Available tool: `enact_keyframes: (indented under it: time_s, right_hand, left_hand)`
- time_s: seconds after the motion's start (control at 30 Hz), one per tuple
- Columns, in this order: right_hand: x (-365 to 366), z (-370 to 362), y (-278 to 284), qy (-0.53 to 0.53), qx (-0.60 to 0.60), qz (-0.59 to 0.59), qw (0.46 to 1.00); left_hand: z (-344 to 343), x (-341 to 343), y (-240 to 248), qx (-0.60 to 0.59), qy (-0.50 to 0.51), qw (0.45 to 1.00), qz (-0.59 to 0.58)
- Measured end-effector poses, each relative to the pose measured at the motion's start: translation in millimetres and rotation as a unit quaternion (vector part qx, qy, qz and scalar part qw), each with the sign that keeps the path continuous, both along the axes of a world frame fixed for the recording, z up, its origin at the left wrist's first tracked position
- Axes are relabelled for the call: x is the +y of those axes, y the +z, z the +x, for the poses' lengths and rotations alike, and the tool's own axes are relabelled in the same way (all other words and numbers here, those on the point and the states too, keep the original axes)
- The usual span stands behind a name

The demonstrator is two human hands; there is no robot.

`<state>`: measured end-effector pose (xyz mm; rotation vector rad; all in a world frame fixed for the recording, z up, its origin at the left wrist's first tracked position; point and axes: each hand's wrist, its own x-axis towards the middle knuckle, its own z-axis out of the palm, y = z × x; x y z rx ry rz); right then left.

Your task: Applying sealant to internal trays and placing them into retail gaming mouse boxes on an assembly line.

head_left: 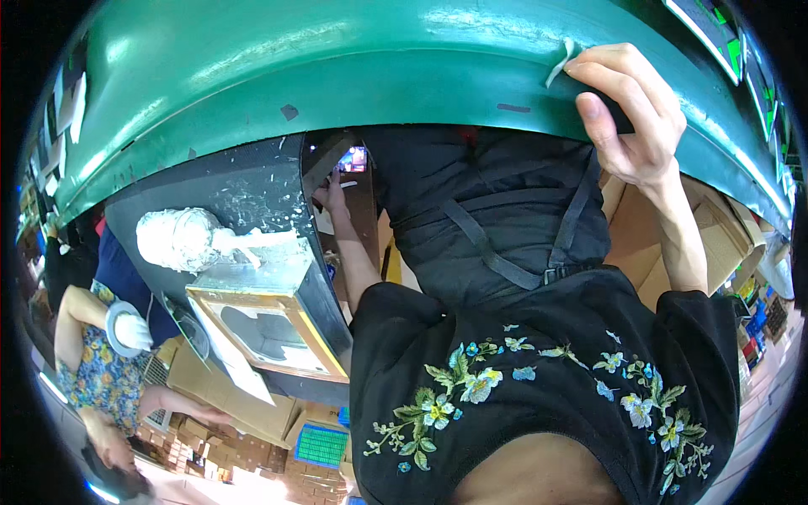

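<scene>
One long green table (295, 80) spans the top, with a black stand (261, 181) at its near edge and a cardboard box (720, 225) at right. The right hand (631, 114) is pinching over the table; the left hand's (332, 197) grip I cannot tell, a lit phone (355, 159) just beside it. Between the right fingertips is a small pale strip (560, 64).

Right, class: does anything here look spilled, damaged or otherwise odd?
Yes. White smears mark the dark panel on the left, around a lumpy white object, as if something dripped. Dark patches also interrupt the green table's near edge; tape or damage, I can't tell.
</scene>
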<state>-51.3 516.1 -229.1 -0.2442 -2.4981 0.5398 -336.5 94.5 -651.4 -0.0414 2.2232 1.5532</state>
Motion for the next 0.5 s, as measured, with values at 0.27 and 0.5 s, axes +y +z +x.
enact_keyframes:
  time_s: [0.27, 0.5]
  right_hand:
    - [-5.1, -4.5, 2.9, -0.132, -0.054, -0.086, 0.986]
    - [-3.4, 8.3, 9.6, -0.06, -0.113, -0.094, 0.987]
  left_hand:
    - [49.5, -6.9, 41.4, 0.138, -0.048, 0.982, -0.123]
    - [96.6, 12.8, 44.7, 0.176, -0.083, 0.963, -0.185]
